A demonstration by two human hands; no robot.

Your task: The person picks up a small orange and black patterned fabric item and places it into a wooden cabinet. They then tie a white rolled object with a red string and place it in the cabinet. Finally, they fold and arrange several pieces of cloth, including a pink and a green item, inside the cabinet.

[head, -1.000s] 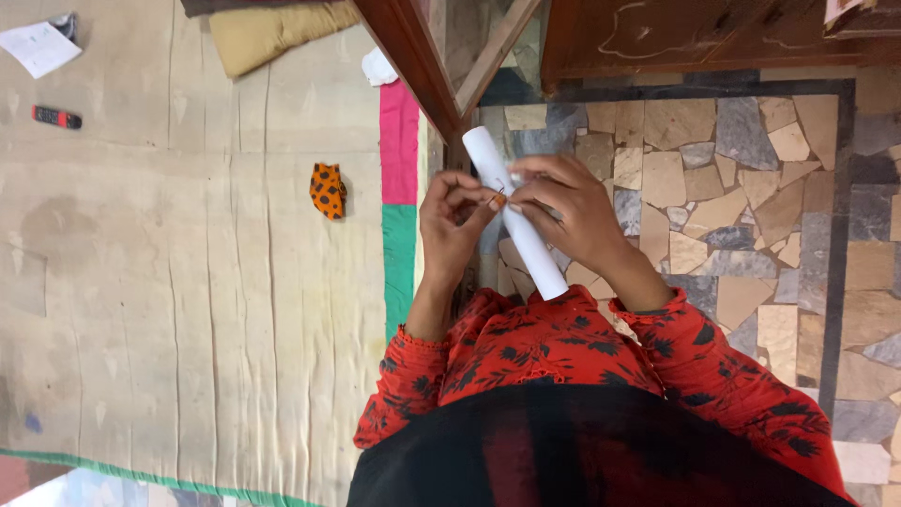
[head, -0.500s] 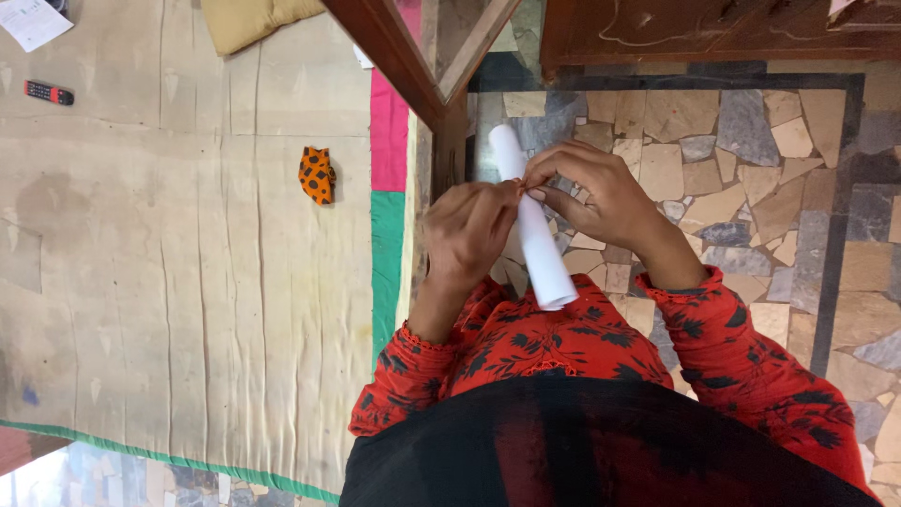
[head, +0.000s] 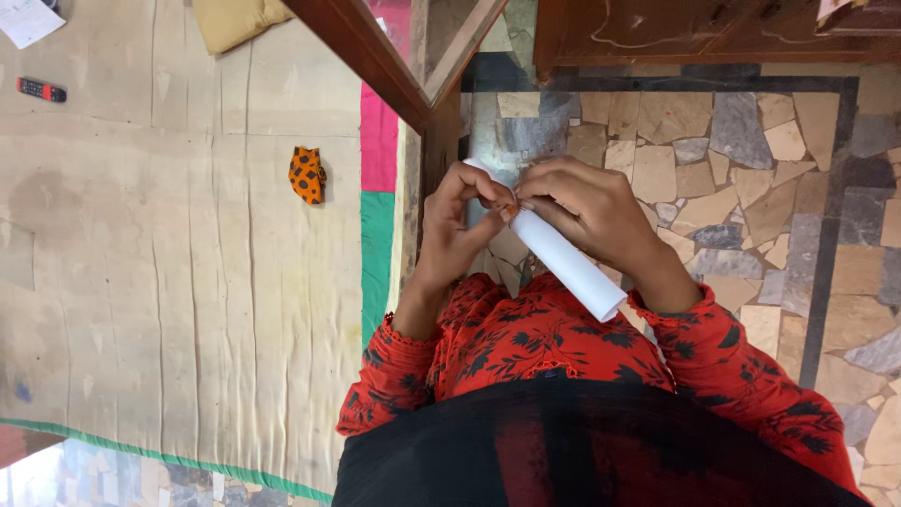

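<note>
Both hands work in front of the chest, above the edge where a pale quilted cloth mat (head: 188,235) with a pink and green border meets a floor of broken stone pieces (head: 751,160). To the right of the right hand (head: 587,211) the stone floor lies open; to the left of the left hand (head: 455,225) the mat is wide and mostly bare. Just beyond the left hand a dark brown wooden frame leg (head: 436,122) comes close to the fingers, so the room is narrow there. No container shows near the hands. The right hand is closed around a white rolled paper tube (head: 572,263), gripping its middle part. The left hand is curled, with thumb and fingertips pinched together at the tube close to the right fingertips; something small and orange shows at the pinch, but I cannot tell what it is. The long axis of the tube runs diagonally: one end points away past the left hand, the open end points toward the red flowered sleeve (head: 713,347) under the right wrist. Well left of the left hand a small orange cloth with black dots (head: 306,175) lies on the mat, and farther away lies a dark remote control (head: 41,90).
</note>
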